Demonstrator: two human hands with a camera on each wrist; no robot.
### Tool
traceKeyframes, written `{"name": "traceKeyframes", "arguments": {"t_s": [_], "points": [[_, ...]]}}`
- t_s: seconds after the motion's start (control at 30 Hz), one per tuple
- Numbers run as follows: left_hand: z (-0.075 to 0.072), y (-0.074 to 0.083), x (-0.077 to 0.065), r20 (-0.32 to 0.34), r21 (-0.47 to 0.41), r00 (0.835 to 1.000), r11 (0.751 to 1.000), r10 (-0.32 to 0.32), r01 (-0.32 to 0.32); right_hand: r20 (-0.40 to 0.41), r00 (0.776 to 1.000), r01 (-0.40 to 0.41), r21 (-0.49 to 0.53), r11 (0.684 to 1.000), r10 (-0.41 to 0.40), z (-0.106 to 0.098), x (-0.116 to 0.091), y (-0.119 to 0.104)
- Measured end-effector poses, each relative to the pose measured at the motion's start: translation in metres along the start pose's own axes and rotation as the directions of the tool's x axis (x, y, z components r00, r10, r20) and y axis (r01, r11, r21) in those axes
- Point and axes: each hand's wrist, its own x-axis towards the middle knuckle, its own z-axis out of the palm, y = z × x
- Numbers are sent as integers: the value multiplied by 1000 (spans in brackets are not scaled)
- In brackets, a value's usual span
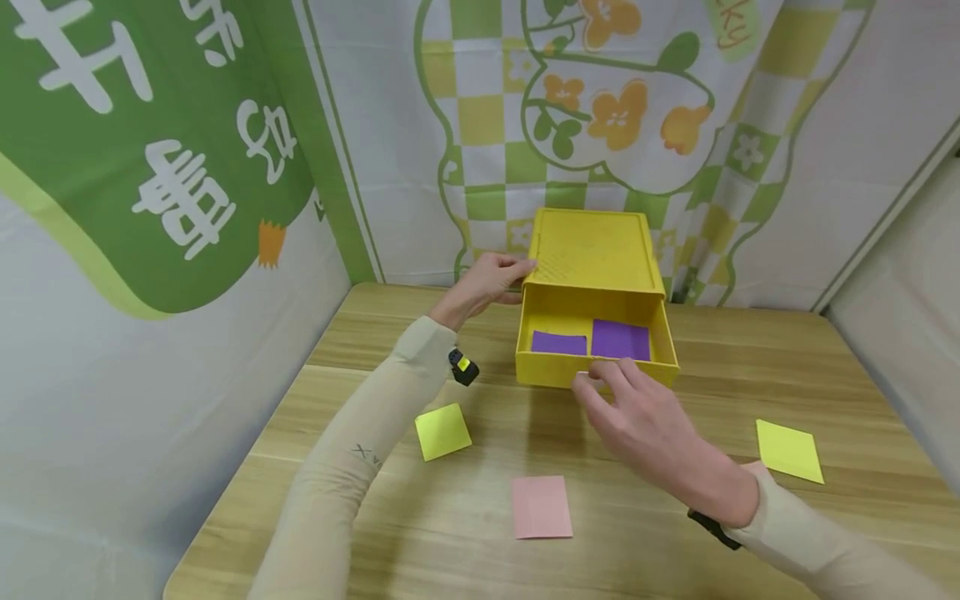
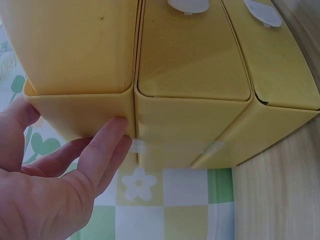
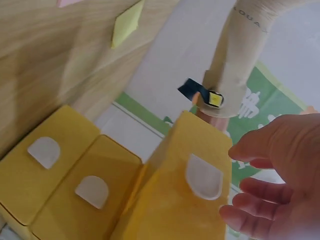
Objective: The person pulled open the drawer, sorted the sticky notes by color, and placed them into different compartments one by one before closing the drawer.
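A yellow drawer unit [image 1: 596, 246] stands at the back of the table, its top drawer [image 1: 555, 371] pulled out. Inside lie two purple paper notes, one on the left [image 1: 558, 343] and one on the right [image 1: 621, 340]. My left hand [image 1: 491, 279] rests at the unit's upper left corner, thumb on top; in the left wrist view its fingers [image 2: 107, 145] lie nearly straight along the yellow side wall. Over the top drawer's front rim is my right hand [image 1: 645, 417], holding nothing, thumb and fingers apart and lightly bent near the white handle [image 3: 204, 177].
On the wooden table [image 1: 637, 550] lie a yellow note [image 1: 443, 432] at the left, a pink note [image 1: 542, 507] in front and another yellow note [image 1: 790, 451] at the right. Two lower drawers [image 3: 92, 192] are closed. A patterned curtain [image 1: 480, 125] hangs behind.
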Motion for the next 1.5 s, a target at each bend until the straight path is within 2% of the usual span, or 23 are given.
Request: {"name": "traceKeyframes", "arguments": {"t_s": [0.4, 0.63, 0.93, 1.5], "points": [[3, -1, 2, -8, 2, 1000, 1000, 10, -10, 0, 999, -48, -110, 993, 48, 19, -18, 0], [-1, -3, 1, -17, -3, 1000, 1000, 20, -20, 46, 998, -28, -187, 982, 37, 26, -21, 2], [-2, -4, -3, 1, -5, 1000, 1000, 23, -23, 51, 999, 5, -247, 969, 8, 29, -24, 0], [-1, 0, -1, 0, -8, 1000, 1000, 16, -16, 38, 999, -3, -222, 975, 12, 33, -26, -2]]}}
